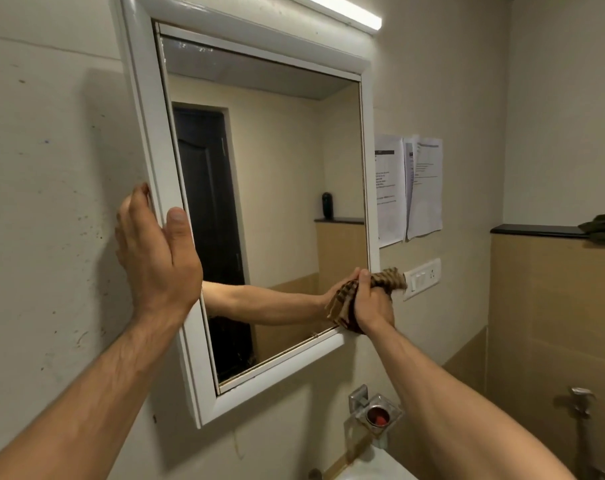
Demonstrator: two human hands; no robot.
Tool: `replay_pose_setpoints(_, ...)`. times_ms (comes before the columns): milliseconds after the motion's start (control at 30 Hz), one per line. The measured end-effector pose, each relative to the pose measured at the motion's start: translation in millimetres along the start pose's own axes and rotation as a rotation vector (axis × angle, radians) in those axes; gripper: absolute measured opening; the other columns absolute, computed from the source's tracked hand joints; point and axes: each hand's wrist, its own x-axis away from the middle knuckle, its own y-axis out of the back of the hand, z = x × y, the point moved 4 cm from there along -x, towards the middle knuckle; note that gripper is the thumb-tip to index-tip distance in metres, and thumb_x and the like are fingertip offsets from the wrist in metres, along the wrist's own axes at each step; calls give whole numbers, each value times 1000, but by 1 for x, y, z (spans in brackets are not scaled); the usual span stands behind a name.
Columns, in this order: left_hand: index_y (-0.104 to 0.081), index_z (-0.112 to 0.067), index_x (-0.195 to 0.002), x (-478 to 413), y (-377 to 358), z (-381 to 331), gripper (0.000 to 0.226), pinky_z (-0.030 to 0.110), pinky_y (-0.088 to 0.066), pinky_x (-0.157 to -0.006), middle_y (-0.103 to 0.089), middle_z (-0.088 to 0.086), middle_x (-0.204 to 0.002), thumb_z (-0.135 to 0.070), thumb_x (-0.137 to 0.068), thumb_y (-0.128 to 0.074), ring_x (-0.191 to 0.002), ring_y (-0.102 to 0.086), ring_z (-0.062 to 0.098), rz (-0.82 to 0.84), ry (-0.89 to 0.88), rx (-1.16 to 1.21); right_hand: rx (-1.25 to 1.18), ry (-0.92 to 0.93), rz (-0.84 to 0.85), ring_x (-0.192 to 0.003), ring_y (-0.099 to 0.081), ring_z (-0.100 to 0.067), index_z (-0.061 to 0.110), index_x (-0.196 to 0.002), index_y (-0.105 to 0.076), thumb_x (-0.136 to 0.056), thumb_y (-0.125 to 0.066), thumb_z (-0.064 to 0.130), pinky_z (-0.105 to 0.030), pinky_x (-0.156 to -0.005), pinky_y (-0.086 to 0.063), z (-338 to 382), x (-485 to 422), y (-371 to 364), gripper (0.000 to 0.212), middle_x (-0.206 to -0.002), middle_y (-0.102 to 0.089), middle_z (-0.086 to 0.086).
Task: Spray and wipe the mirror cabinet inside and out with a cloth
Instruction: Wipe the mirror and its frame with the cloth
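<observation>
Cabinet (148, 133): one, white-framed.
Left hand (155, 258): straight fingers flat against cabinet's edge.
Right hand (373, 306): clenched round one cloth (392, 277).
Papers (425, 188): two, perhaps three.

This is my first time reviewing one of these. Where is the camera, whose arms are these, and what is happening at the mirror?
There is no machine here. One camera sits on a person's head and looks forward, so the two bare arms are that person's own. The left hand lies with straight fingers against the left edge of the white mirror cabinet, thumb on its front. The right hand grips a brown checked cloth and presses it at the mirror's lower right corner. The arm seen in the glass is only a reflection. On the wall to the right are papers and a switch plate, and a light glows above. No spray bottle is in view.
</observation>
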Motion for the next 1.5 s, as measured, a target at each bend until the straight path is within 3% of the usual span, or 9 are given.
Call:
replay_pose_setpoints(267, -37, -4, -152, 0, -1, 4, 66, 44, -33, -111, -44, 19, -149, -50, -104, -29, -135, -43, 31, -16, -13, 17, -476, -298, 154, -110, -66, -44, 7, -145, -50, -105, -29, 64, -55, -90, -59, -44, 50, -33, 73, -128, -65, -20)
replay_pose_setpoints(500, -36, -4, -152, 0, -1, 6, 69, 36, -29, -110, -41, 18, -152, -52, -104, -28, -138, -40, 30, -9, -20, 8, -63, 155, 265, -103, -62, -16, 22, -91, -66, -104, -22, 64, -22, -83, -49, -26, 150, -57, 62, -97, -67, 8)
replay_pose_setpoints(733, -37, -5, -153, 0, -1, 10, 69, 47, -34, -114, -41, 17, -153, -53, -104, -26, -139, -40, 28, -19, -31, 6, 168, 422, 131, -145, -31, -31, 17, -109, -76, -98, -5, 74, -48, -122, -26, -10, 134, -47, 91, -143, -55, -18)
replay_pose_setpoints(900, -34, -9, -155, 0, -4, 13, 73, 44, -34, -118, -40, 11, -155, -57, -102, -24, -141, -40, 22, -7, 81, 94, -60, 214, -74, -137, -46, -35, 5, -105, -79, -102, -14, 58, -51, -125, -17, 18, 121, -43, 83, -123, -70, -20)
replay_pose_setpoints(1000, -30, -13, -159, 2, -7, 17, 72, 15, -24, -115, -35, 4, -160, -57, -102, -23, -145, -33, 12, 33, 151, 204, -139, 349, 22, -137, -48, -19, 21, -108, -74, -101, -14, 68, -51, -127, -11, 23, 183, -79, 77, -124, -71, -11)
replay_pose_setpoints(1100, -26, -20, -161, 0, -9, 23, 69, 3, -17, -104, -28, -3, -163, -57, -103, -23, -144, -27, 4, 89, 243, 294, 162, 780, 387, -159, -6, -20, 10, -140, -61, -97, -12, 77, -42, -127, 13, 4, 268, -120, 94, -155, -46, -19)
replay_pose_setpoints(1233, -28, -20, -158, 1, -8, 25, 67, 11, -24, -106, -33, 0, -158, -57, -103, -24, -136, -33, 5, 117, 232, 239, 251, 1208, 297, -159, -7, -31, 16, -160, -29, -102, -46, 53, -48, -129, -1, 0, 259, -103, 71, -168, -23, -11)
replay_pose_setpoints(1367, -29, -17, -158, 6, -6, 25, 68, 34, -29, -118, -34, 3, -158, -57, -103, -25, -141, -35, 14, 117, 266, 219, 26, 640, 15, -159, 13, -22, 17, -165, -9, -106, -21, 54, -40, -127, 9, 17, 254, -109, 71, -172, -1, -11)
replay_pose_setpoints(1500, -29, -18, -158, 5, -6, 23, 69, 44, -30, -121, -34, 4, -158, -59, -102, -24, -143, -34, 18, 133, 282, 202, 214, 1157, 177, -158, -11, -36, 20, -156, -30, -100, -39, 44, -44, -129, 5, -15, 314, -140, 61, -171, -20, -9)
